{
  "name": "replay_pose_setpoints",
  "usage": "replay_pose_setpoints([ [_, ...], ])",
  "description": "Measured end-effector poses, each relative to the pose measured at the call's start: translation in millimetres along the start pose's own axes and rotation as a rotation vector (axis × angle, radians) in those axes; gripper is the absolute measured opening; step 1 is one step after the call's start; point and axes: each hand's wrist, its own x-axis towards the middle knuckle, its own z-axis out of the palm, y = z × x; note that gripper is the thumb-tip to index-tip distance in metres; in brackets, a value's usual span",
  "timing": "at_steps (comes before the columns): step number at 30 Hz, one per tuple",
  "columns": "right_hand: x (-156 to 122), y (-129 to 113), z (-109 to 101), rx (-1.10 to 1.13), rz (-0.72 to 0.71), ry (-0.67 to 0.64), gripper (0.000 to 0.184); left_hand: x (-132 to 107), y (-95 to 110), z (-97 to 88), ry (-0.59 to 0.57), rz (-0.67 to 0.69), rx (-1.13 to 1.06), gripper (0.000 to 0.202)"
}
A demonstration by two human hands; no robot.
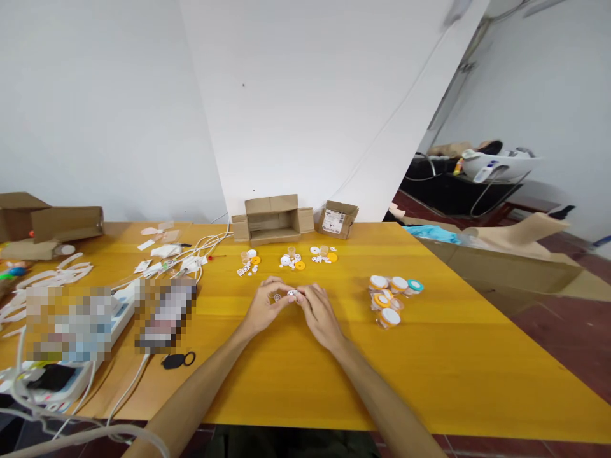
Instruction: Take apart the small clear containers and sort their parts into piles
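My left hand (pixel 264 306) and my right hand (pixel 319 310) meet over the middle of the yellow table (pixel 429 356), fingertips pinched together on a small white round plastic part (pixel 293 293). A second small white perforated disc (pixel 277 297) lies by my left fingers. Beyond the hands sit three little heaps of white and yellow plastic parts (pixel 292 261). To the right lies a cluster of small jars with white, orange and teal lids (pixel 390 297).
An open cardboard box (pixel 272 219) and a smaller box (pixel 338 219) stand at the table's far edge by the wall. White cables (pixel 191 254), a power strip (pixel 125 304), a black key tag (pixel 177 360) and more cardboard boxes (pixel 48 222) crowd the left side. The table's right edge drops to a red floor.
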Motion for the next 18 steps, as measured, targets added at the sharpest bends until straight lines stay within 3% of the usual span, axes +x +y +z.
replay_pose_setpoints([
  [8,-0.3,0.6,-0.7,-0.011,0.015,-0.034,0.043,-0.3,3.4,-1.6,-0.06,0.0,-0.064,0.031],
  [18,2.5,1.4,-1.3,0.18,0.133,-0.087,0.054,3.9,-2.9,-8.7,-0.115,0.037,-0.056,0.032],
])
